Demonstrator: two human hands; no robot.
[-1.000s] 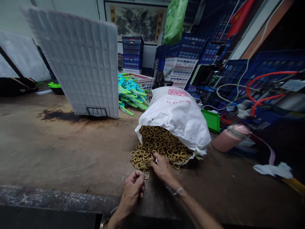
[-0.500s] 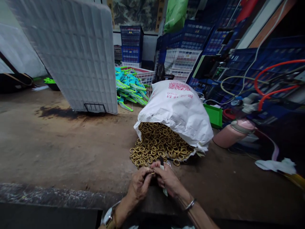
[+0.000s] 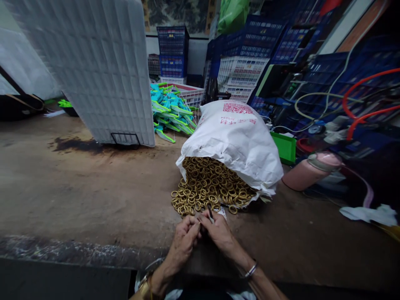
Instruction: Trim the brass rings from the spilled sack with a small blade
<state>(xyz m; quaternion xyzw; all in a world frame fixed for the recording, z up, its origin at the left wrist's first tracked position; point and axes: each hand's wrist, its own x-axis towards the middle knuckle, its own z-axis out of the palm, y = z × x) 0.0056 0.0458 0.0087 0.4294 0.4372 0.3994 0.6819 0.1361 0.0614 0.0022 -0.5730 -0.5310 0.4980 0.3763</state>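
A white sack (image 3: 237, 141) lies on its side on the brown worktable (image 3: 78, 196), and several brass rings (image 3: 208, 187) spill from its open mouth. My left hand (image 3: 184, 241) and my right hand (image 3: 218, 233) meet just in front of the ring pile, fingertips pinched together. The right hand grips a thin dark tool (image 3: 210, 213) that pokes up between its fingers. The left fingers are closed on something small, which I cannot make out.
A white gridded panel (image 3: 103, 71) leans upright at the back left. Behind it lie teal and green plastic parts (image 3: 170, 114). Blue and white crates (image 3: 240, 62) stack at the back. A green box (image 3: 286, 148), a pink flask (image 3: 308, 173) and hoses (image 3: 359, 108) crowd the right.
My left hand moved right from the table to meet my right hand, which drew back from the ring pile. Both hands now pinch together; the view tilted slightly down.
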